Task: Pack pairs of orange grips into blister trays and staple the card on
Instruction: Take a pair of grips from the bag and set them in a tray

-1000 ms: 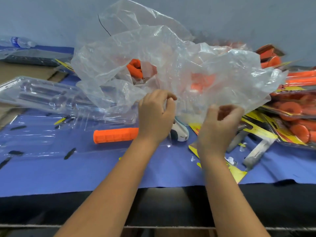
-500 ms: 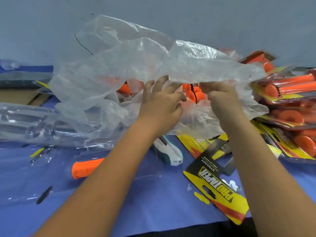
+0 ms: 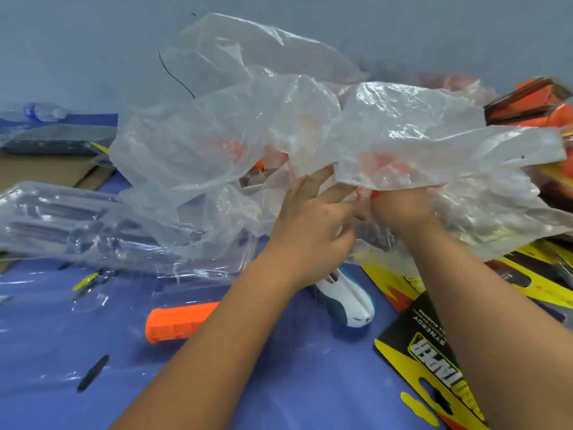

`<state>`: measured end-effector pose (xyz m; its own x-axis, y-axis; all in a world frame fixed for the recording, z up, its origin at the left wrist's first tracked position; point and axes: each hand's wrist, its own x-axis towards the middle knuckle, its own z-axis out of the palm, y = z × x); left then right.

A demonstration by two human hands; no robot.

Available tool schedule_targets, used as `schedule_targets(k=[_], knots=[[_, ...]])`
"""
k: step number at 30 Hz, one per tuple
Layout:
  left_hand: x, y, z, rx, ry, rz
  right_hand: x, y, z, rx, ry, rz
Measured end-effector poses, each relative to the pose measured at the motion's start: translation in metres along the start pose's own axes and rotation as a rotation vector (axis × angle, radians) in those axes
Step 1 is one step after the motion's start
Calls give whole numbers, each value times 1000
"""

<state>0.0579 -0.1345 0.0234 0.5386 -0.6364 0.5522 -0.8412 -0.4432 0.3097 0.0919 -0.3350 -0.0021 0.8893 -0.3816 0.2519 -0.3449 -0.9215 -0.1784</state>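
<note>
A big crumpled clear plastic bag (image 3: 223, 144) lies at the back of the blue cloth, with orange grips (image 3: 384, 159) showing dimly through it. My left hand (image 3: 313, 221) reaches into the bag's mouth with its fingers stretched out. My right hand (image 3: 401, 206) is pushed in beside it, its fingers hidden under the film. One loose orange grip (image 3: 179, 321) lies on the cloth under my left forearm. A white and teal stapler (image 3: 347, 301) sits between my arms. A black and yellow card (image 3: 424, 352) lies to its right.
Empty clear blister trays (image 3: 62, 218) are stacked at the left. More yellow cards (image 3: 539, 280) and packed orange blisters (image 3: 533, 103) crowd the right side. A water bottle (image 3: 43, 110) and cardboard (image 3: 46, 172) sit far left. Small black and yellow scraps dot the cloth.
Both hands have pushed deeper into the bag's mouth and the right hand's fingers have gone under the film. The view has come closer to the table.
</note>
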Motion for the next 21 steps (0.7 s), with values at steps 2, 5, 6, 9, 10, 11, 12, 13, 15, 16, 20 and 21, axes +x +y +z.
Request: schedule_targets(k=[2,5,6,9,10,11,12,13,15,16,20,21], knots=[[2,1,-1,-64,31,-29,-15,3,-7,208,287,27],[8,6,-5,-210,68,-113,-38,5,-30,47,424,52],[10,9,-6,-252,83,-138,-46,6,-40,-49,448,69],[13,19,-9,-385,88,-242,-77,8,-64,-64,415,127],[12,24,-10,-428,84,-265,-90,7,-68,-8,399,149],[12,29,-11,-462,80,-272,-102,6,-70,51,380,164],[11,35,-13,-479,72,-270,-115,3,-71,90,362,170],[10,41,-14,-472,58,-267,-128,-2,-74,118,337,186],[8,48,-17,-416,21,-255,-146,-9,-77,177,292,241],[6,49,-19,-403,1,-256,-154,-10,-78,237,286,274],[1,50,-25,-531,-1,-296,-184,-21,-80,563,371,294],[-1,52,-27,-587,22,-278,-191,-28,-78,641,379,274]])
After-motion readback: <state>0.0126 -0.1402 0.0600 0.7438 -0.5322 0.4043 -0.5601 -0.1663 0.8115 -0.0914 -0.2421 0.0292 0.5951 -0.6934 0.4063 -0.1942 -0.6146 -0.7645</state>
